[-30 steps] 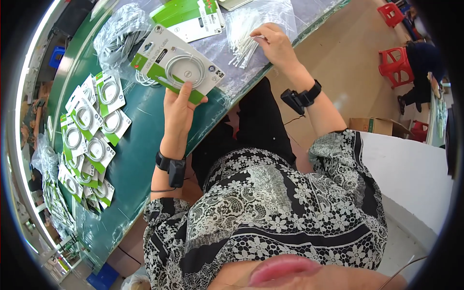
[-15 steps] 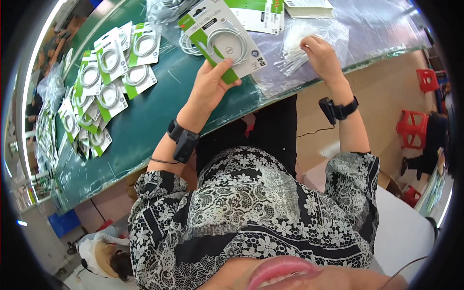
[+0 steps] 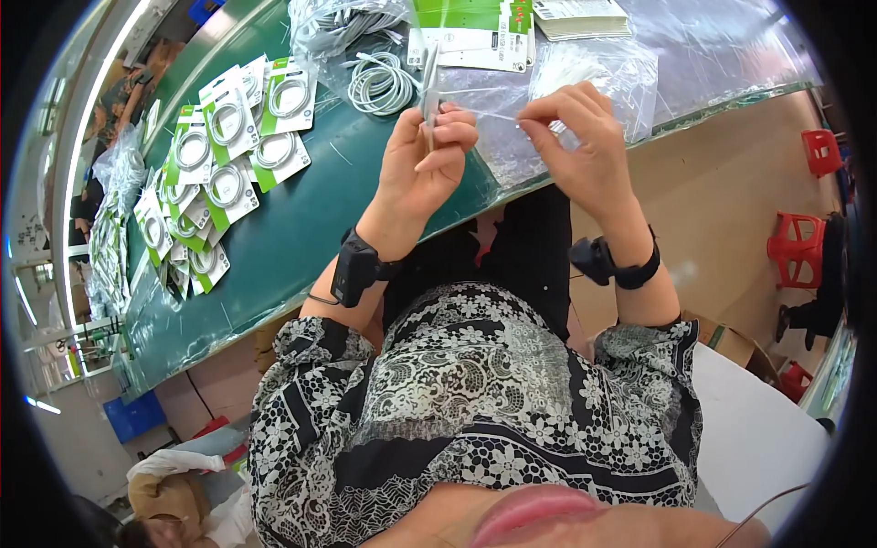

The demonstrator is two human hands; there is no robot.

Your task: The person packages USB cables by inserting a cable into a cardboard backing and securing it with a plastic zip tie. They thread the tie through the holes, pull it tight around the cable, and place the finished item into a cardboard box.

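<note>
My left hand (image 3: 425, 169) grips a carded cable (image 3: 430, 82), a white coiled cable on a backing card, turned nearly edge-on so that its printed front is hidden. A thin white cable tie (image 3: 493, 114) stretches from the card toward my right hand (image 3: 585, 151), whose thumb and forefinger pinch its end. Beyond that hand lies a clear bag of white cable ties (image 3: 571, 68). To the left of the card rests a loose coil of light grey cable (image 3: 381, 84) on the green table (image 3: 315, 215).
Several carded cables (image 3: 226, 185) are heaped on the table's left side. At the back sit bagged cables (image 3: 343, 23), green-and-white cards (image 3: 470, 36) and a card stack (image 3: 585, 18). Red stools (image 3: 797, 249) stand on the floor at right. Another person (image 3: 174, 498) is at lower left.
The card has turned from face-up to edge-on in my left hand. My right hand has left the bag and come nearer the card, now drawing a cable tie between its fingers.
</note>
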